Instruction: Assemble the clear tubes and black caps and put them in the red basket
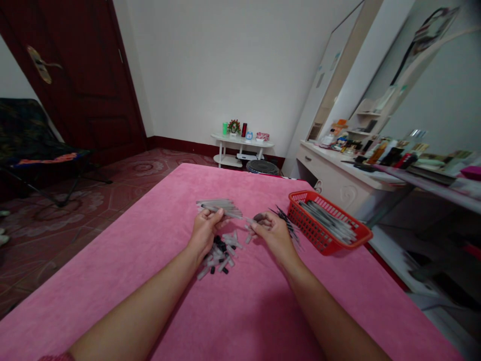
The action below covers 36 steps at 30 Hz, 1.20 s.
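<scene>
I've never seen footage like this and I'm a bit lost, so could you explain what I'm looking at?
There's no machine here, just a person's two bare hands. The single picture comes from a camera on their head, looking forward and down. The left hand holds a slim grey stick; the right hand seems to pinch a small pale piece. On the pink cloth lie more grey sticks, a pile of short clear and black pieces, and thin dark pieces. The red basket on the right holds more sticks. Exactly what these parts are is too small to tell.
</scene>
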Each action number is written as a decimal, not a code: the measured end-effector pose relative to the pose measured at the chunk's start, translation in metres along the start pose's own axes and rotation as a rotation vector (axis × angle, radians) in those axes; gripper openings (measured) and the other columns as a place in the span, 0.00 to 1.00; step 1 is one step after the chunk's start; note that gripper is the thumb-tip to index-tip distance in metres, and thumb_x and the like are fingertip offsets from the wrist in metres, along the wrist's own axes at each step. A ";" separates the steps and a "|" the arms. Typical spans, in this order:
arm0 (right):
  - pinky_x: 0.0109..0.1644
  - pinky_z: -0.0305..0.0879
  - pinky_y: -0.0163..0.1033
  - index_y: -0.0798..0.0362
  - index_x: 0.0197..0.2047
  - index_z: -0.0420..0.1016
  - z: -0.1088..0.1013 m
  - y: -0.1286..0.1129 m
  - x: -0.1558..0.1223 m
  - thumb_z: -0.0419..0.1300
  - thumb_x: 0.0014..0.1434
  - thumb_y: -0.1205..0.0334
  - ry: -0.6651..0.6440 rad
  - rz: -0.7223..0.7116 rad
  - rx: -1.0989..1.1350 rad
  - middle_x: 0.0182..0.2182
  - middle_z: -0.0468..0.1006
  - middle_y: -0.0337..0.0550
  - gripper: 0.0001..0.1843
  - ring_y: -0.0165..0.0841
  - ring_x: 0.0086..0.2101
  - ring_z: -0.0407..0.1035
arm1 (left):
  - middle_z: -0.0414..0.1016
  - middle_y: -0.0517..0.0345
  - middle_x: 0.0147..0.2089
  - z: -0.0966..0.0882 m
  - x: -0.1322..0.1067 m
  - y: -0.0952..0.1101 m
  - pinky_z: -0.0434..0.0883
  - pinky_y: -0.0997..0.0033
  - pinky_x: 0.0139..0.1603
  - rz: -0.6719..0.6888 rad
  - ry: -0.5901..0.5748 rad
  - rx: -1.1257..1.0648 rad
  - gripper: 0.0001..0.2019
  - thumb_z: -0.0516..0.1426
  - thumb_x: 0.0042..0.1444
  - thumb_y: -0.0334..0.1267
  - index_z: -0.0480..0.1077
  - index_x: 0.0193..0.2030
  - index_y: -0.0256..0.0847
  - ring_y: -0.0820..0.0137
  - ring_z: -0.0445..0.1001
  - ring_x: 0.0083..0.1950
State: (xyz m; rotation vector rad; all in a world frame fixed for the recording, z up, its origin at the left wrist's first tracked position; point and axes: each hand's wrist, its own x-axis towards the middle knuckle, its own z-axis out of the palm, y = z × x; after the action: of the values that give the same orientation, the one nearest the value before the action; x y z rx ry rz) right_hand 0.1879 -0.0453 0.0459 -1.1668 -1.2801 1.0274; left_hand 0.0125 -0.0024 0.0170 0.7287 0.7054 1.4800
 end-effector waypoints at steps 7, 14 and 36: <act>0.25 0.65 0.31 0.55 0.31 0.68 0.001 0.000 0.000 0.60 0.46 0.64 0.025 -0.133 -0.171 0.25 0.71 0.37 0.07 0.29 0.24 0.69 | 0.78 0.56 0.31 0.006 -0.006 0.004 0.75 0.72 0.36 -0.046 -0.021 0.024 0.20 0.69 0.35 0.39 0.69 0.34 0.34 0.70 0.77 0.32; 0.30 0.64 0.32 0.54 0.32 0.71 0.001 -0.001 -0.004 0.57 0.51 0.65 0.072 -0.281 -0.417 0.27 0.74 0.39 0.04 0.30 0.28 0.69 | 0.79 0.53 0.33 0.007 -0.007 0.000 0.76 0.73 0.34 -0.062 -0.101 0.049 0.18 0.68 0.39 0.39 0.69 0.34 0.33 0.69 0.78 0.32; 0.28 0.53 0.32 0.52 0.29 0.74 0.004 -0.022 -0.016 0.58 0.50 0.64 0.072 -0.251 -0.823 0.23 0.75 0.38 0.04 0.29 0.24 0.66 | 0.75 0.59 0.25 0.018 -0.020 -0.004 0.73 0.74 0.28 -0.053 -0.151 0.186 0.20 0.68 0.37 0.43 0.64 0.29 0.35 0.71 0.75 0.25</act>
State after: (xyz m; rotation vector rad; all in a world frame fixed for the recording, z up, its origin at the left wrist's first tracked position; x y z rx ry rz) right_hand 0.1821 -0.0643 0.0649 -1.5651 -1.8053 0.2452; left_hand 0.0296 -0.0219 0.0249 0.9467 0.7468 1.3073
